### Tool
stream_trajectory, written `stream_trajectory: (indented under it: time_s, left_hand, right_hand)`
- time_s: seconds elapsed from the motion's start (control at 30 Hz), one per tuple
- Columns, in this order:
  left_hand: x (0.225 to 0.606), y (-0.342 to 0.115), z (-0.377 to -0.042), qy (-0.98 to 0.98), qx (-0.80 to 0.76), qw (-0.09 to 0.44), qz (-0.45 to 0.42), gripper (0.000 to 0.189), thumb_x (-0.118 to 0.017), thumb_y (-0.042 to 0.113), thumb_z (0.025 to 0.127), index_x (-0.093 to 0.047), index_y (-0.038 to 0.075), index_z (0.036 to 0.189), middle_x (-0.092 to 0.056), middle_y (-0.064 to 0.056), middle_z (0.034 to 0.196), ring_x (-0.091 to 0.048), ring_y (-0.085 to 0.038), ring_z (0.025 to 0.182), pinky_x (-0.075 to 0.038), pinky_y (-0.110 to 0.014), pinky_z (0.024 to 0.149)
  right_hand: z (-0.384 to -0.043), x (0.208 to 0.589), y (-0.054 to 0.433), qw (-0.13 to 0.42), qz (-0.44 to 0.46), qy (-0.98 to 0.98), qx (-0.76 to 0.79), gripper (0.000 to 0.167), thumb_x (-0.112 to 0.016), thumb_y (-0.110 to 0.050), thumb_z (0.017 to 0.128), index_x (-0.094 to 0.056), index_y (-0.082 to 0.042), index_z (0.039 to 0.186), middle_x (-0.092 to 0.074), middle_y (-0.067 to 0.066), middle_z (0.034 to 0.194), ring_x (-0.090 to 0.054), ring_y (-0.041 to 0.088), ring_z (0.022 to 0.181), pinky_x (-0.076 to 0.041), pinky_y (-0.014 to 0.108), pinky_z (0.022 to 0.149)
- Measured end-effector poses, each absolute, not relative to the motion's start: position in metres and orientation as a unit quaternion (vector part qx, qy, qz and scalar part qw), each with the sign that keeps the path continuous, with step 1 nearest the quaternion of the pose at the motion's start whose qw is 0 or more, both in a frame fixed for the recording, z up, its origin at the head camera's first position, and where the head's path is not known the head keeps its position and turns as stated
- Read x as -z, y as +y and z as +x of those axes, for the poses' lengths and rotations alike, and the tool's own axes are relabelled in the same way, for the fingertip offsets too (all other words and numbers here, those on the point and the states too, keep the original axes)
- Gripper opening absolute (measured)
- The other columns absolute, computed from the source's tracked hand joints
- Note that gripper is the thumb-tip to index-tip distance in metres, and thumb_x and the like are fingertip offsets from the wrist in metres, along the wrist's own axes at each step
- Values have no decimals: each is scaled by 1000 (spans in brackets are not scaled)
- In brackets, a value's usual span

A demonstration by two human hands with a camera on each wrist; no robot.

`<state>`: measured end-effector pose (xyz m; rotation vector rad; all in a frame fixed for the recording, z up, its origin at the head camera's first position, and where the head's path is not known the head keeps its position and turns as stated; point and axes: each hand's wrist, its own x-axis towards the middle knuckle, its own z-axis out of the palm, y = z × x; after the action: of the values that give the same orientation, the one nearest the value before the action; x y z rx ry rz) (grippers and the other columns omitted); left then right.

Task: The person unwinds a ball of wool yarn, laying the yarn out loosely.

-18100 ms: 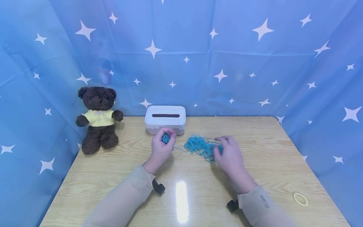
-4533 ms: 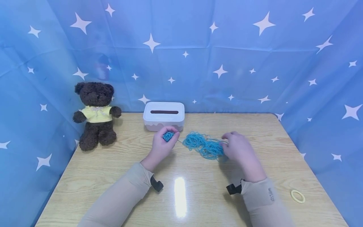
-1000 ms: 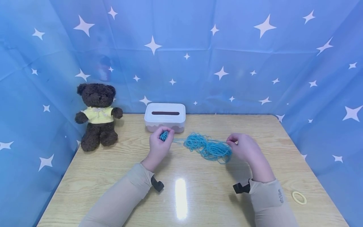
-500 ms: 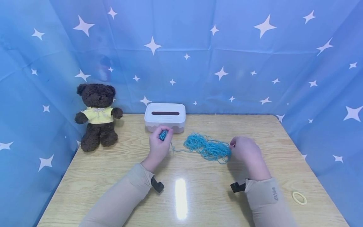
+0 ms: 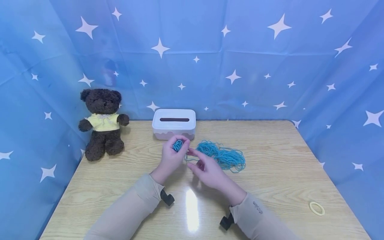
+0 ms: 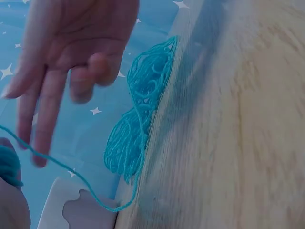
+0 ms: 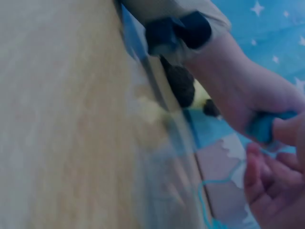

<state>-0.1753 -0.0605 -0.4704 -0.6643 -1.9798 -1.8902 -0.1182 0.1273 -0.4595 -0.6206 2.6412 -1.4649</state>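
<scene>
My left hand [image 5: 169,158] curls round a small wound ball of blue yarn [image 5: 177,145], just in front of the white box. A thin strand [image 6: 76,175] runs from that ball to a loose, tangled heap of the same yarn [image 5: 231,159] on the table to the right. Close to the left hand, my right hand [image 5: 213,173] has its thumb and forefinger spread apart. In the left wrist view its two straight fingers [image 6: 50,114] reach down by the strand; whether they touch it I cannot tell. The right hand covers part of the heap in the head view.
A white tissue box [image 5: 174,124] with a slot in its lid stands at the back edge, behind the left hand. Back left sits a brown teddy bear [image 5: 105,123] in a yellow top. A pale yellow ring [image 5: 311,208] lies front right on the wooden table [image 5: 285,150].
My right hand has come left from the heap's right end, where it pinched yarn, to beside the left hand, its fingers now spread. Since the oldest frame, the heap has stretched to the right.
</scene>
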Motion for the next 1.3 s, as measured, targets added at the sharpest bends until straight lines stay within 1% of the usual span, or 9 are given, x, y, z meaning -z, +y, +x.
stream_trajectory:
  time_s: [0.1,0.23,0.3,0.5,0.67,0.73,0.83,1.13,1.3]
  left_hand:
    - [470,-59,-174,-687,666,154,-248,8,-70,-4,102,-69,-4,110,-73,-25,98,-69,-5,87,-65,-22,76]
    - [471,-58,-175,-684,657,162,-274,9,-72,-6,100,-69,-3,108,-74,-24,95,-68,-4,88,-62,-20,78]
    - [471,-58,-175,-685,652,163,-282,9,-72,-6,99,-69,-3,107,-73,-22,94,-67,-5,87,-60,-20,78]
    - [468,-60,-174,-703,647,155,-252,8,-73,1,102,-71,-1,109,-76,-20,101,-68,-9,93,-59,-19,83]
    - [470,-62,-178,-713,650,150,-218,7,-71,6,105,-73,1,109,-75,-18,101,-66,-8,91,-57,-19,80]
    - [472,-62,-180,-711,652,152,-215,7,-71,6,105,-73,1,109,-74,-18,97,-65,-8,87,-56,-20,77]
    - [475,-62,-183,-712,651,160,-209,7,-72,8,105,-74,2,107,-73,-17,93,-64,-8,83,-55,-20,73]
    - [478,-64,-187,-728,636,176,-184,7,-75,10,103,-74,4,105,-76,-15,95,-64,-12,87,-53,-20,77]
    - [480,-65,-188,-735,631,183,-170,5,-74,9,103,-74,4,104,-75,-14,92,-63,-13,85,-52,-20,75]
  right_hand:
    - [-116,462,120,18,-188,848,496,60,-72,-26,108,-51,-20,164,-74,5,144,-63,8,66,-55,25,58]
    - [-116,463,116,-18,-151,848,508,48,-77,-23,104,-66,-15,150,-84,3,115,-60,6,62,-49,22,53]
    - [-117,462,117,-28,-137,851,507,41,-79,-21,103,-73,-13,142,-85,3,106,-59,6,62,-48,22,53]
    - [-125,453,135,-62,-121,868,478,21,-79,-23,103,-84,-12,121,-82,10,89,-54,6,58,-45,23,50]
    - [-131,433,169,-87,-87,886,446,20,-77,-26,105,-83,-13,118,-71,5,74,-53,10,59,-43,24,50]
    - [-133,426,184,-78,-76,894,434,21,-74,-28,107,-82,-13,120,-69,4,74,-53,13,60,-43,25,51]
    - [-136,417,207,-59,-65,910,405,23,-69,-31,110,-79,-14,121,-74,7,85,-56,15,66,-46,28,56]
    - [-136,401,265,5,-28,955,297,23,-64,-30,112,-78,-14,122,-80,12,117,-70,25,93,-56,39,74]
    - [-140,405,277,54,-7,963,263,25,-65,-28,111,-78,-9,120,-79,16,121,-71,32,102,-57,49,83]
